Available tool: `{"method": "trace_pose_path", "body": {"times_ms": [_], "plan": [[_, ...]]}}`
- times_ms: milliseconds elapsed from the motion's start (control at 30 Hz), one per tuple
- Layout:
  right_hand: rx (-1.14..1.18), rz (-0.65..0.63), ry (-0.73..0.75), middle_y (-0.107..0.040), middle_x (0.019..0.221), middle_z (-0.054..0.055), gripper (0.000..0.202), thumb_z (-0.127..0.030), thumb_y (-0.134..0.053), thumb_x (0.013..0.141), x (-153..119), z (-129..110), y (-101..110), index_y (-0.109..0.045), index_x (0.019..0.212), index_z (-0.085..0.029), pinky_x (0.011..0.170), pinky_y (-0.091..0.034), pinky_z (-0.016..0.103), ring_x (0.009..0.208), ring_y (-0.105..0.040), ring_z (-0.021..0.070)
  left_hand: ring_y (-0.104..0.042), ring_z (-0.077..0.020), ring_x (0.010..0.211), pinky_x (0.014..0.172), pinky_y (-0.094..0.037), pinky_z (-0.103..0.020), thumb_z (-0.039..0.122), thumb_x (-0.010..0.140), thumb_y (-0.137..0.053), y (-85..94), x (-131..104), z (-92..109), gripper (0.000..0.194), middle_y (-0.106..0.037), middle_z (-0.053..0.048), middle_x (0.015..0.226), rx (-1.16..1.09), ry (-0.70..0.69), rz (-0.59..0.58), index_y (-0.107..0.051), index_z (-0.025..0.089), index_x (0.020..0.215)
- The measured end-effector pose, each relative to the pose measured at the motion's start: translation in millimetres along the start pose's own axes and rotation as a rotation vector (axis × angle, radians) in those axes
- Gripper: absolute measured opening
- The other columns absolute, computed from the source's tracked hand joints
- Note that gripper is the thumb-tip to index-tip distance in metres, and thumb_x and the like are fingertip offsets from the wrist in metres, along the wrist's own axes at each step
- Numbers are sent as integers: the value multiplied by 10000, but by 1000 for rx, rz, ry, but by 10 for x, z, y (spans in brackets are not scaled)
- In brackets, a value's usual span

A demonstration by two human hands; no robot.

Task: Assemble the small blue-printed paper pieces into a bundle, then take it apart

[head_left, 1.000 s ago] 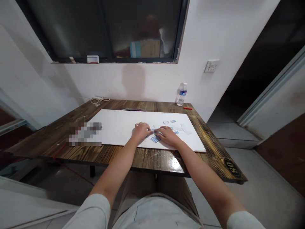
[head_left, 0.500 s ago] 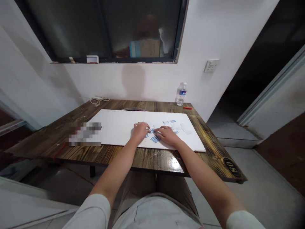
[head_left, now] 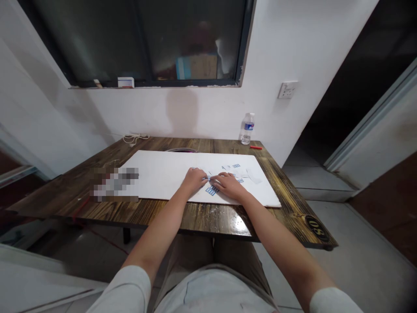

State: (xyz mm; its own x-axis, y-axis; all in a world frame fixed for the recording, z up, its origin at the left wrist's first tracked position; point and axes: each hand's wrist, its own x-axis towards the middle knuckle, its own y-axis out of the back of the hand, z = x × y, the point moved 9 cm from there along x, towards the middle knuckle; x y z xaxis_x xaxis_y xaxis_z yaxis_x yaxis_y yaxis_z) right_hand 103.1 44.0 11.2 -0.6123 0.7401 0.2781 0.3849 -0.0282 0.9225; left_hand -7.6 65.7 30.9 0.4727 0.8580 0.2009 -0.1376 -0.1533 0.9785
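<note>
My left hand (head_left: pixel 195 179) is over the white board (head_left: pixel 159 174), fingers curled, thumb and fingertips at a small blue-marked paper piece (head_left: pixel 209 178). From the other side, the fingertips of my right hand (head_left: pixel 228 184) meet the same piece; its thumb side is partly hidden. Just below them lie paper pieces with blue-outlined boxes (head_left: pixel 212 190), partly overlapping. Beyond my right hand are another blue-striped piece (head_left: pixel 236 165) and small dark marks or scraps. A pale, blank-looking paper (head_left: pixel 253 176) rests farther right on the board.
The board lies on a dark wooden table (head_left: pixel 208 215). A water bottle (head_left: pixel 248 129) and a red pen-like stick (head_left: pixel 256 148) stand or lie at the back right. A white cable (head_left: pixel 136 138) is coiled at the back left. A blurred patch covers the board's left end.
My left hand has shifted slightly right and now covers a blue piece that showed beside it. A bit of blue shows behind that hand. My right hand is nearly still.
</note>
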Motion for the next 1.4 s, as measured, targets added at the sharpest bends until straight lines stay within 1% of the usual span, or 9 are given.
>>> {"method": "trace_pose_path", "body": {"times_ms": [200, 433, 600, 733, 867, 1000, 1200, 1267, 1400], "plan": [[6, 4, -5, -657, 1208, 98, 389, -370, -395, 982, -6, 2, 6, -552, 1318, -253, 991, -330, 465, 1211, -479, 295, -584, -255, 998, 889, -331, -404, 245, 887, -483, 19, 1, -33, 259, -705, -117, 943, 77, 24, 6, -736, 203, 857], [-7, 3, -9, -655, 1226, 101, 389, -369, -399, 986, -3, 3, 0, -561, 1314, -234, 1007, -310, 464, 1264, -438, 301, -579, -257, 1003, 887, -346, -392, 293, 854, -544, 69, -27, -78, 211, -715, -89, 941, -28, 79, 74, -741, 219, 878], [45, 101, -17, -675, 1182, 78, 332, -398, -459, 974, 3, 44, 103, -623, 1213, -236, 981, -341, 418, 1178, -490, 260, -589, -218, 927, 851, -370, -348, 349, 856, -593, 90, -9, 83, 181, -709, -51, 901, -180, -101, 94, -715, 215, 844], [70, 117, -26, -666, 1186, 79, 364, -484, -600, 888, 1, 128, 103, -660, 1152, -241, 953, -365, 395, 1128, -497, 261, -585, -204, 870, 791, -378, -315, 414, 802, -687, 24, -4, 175, 215, -683, -34, 848, -284, -249, 13, -684, 201, 769], [40, 96, -51, -638, 1223, 82, 438, -507, -700, 801, -1, 199, 54, -666, 1156, -252, 944, -359, 406, 1142, -468, 280, -575, -216, 907, 807, -370, -317, 462, 700, -784, -36, -5, 193, 296, -662, -32, 864, -300, -293, -37, -664, 194, 728], [19, 108, -99, -626, 1234, 83, 457, -498, -730, 777, -12, 263, 52, -666, 1163, -262, 934, -347, 416, 1159, -443, 296, -566, -220, 928, 812, -361, -323, 472, 671, -809, -81, -4, 189, 330, -648, -36, 917, -281, -299, -55, -664, 191, 766], [56, 165, -178, -642, 1208, 67, 294, -402, -653, 858, -23, 402, 136, -687, 1113, -260, 948, -352, 419, 1138, -461, 284, -563, -229, 944, 821, -376, -336, 449, 727, -770, -61, -8, 193, 282, -647, -39, 947, -262, -289, -51, -661, 197, 791], [86, 210, -249, -660, 1182, 63, 228, -337, -572, 911, -35, 498, 207, -700, 1079, -252, 950, -364, 425, 1119, -483, 277, -563, -228, 933, 833, -386, -347, 412, 791, -714, -36, -3, 194, 224, -652, -45, 926, -234, -268, -26, -656, 196, 805], [121, 320, -437, -683, 1150, 68, 281, -236, -447, 948, -115, 746, 344, -700, 1070, -238, 946, -406, 424, 1100, -526, 265, -555, -237, 982, 898, -396, -380, 330, 901, -563, 6, 2, 213, 169, -665, -73, 976, -215, -240, 37, -658, 192, 921]]}}
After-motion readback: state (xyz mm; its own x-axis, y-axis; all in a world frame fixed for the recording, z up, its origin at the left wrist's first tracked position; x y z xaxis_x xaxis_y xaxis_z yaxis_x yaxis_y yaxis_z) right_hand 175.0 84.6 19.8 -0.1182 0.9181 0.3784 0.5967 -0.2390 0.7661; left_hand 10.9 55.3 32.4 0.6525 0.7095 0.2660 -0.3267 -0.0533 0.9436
